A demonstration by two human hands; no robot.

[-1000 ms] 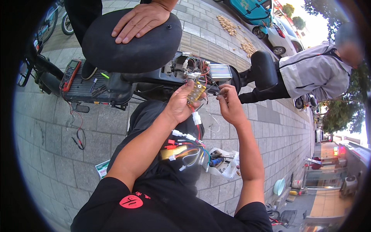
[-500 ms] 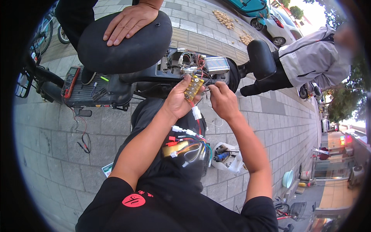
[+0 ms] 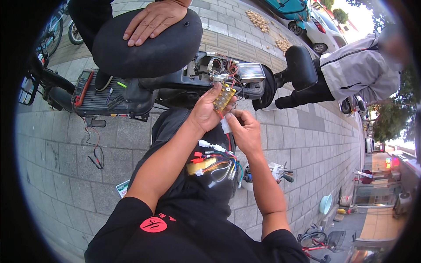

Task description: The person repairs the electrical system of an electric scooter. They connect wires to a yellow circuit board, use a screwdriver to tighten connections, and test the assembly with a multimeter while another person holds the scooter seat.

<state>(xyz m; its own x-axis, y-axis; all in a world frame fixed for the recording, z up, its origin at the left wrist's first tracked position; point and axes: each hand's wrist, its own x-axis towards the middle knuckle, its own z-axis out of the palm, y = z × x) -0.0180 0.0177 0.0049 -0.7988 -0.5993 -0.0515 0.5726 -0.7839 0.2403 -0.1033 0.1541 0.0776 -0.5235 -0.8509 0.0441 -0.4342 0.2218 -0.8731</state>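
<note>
My left hand (image 3: 206, 109) grips a yellow block with rows of round studs (image 3: 225, 97), thumb on its near side and fingertips showing past it. My right hand (image 3: 245, 129) has come just below the block, its thumb and fingers pinched at a white plug connector (image 3: 225, 126) on red wires. On my lap lies a bundle of coloured wires with white plugs (image 3: 219, 158), beside a gold-coloured box (image 3: 202, 166). Beyond my hands, the opened electric scooter body (image 3: 175, 85) shows tangled wiring (image 3: 223, 68) and a finned silver box (image 3: 251, 72).
Another person's hand (image 3: 153, 22) rests on the black seat (image 3: 147, 44). A red multimeter (image 3: 82, 87) and pens lie on the footboard (image 3: 98, 98). A tool container (image 3: 250, 182) stands on the paving right of my lap. A person in a grey jacket (image 3: 351, 70) stands at the far right.
My right hand has moved down and left from the wires beside the block to the white connector. More of the tool container's right side shows. My left hand keeps its hold.
</note>
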